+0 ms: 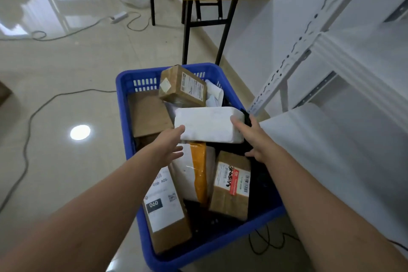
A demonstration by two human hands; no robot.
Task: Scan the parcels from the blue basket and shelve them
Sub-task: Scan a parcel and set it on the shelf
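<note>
Glossy floor tiles carry the blue basket [123, 117], where the white parcel [207, 126] lies atop brown boxes [231, 185]. The right hand [254, 137] grips its right end, thumb above, fingers [250, 153] beneath. The left hand [170, 146] lays its thumb on the near-left corner, fingers spread loosely below.

Both hands reached into the blue basket [123, 104] at a white parcel [207, 125]. The right hand [251, 137] gripped its right end, thumb on top. The left hand [170, 143] had its thumb touching the near left corner, its fingers [176, 154] spread straight just below the edge. Under those fingers lay an orange-taped parcel [199, 172]; beyond both thumbs sat a brown box [183, 86], and beside the right little finger a labelled carton [231, 185]
</note>
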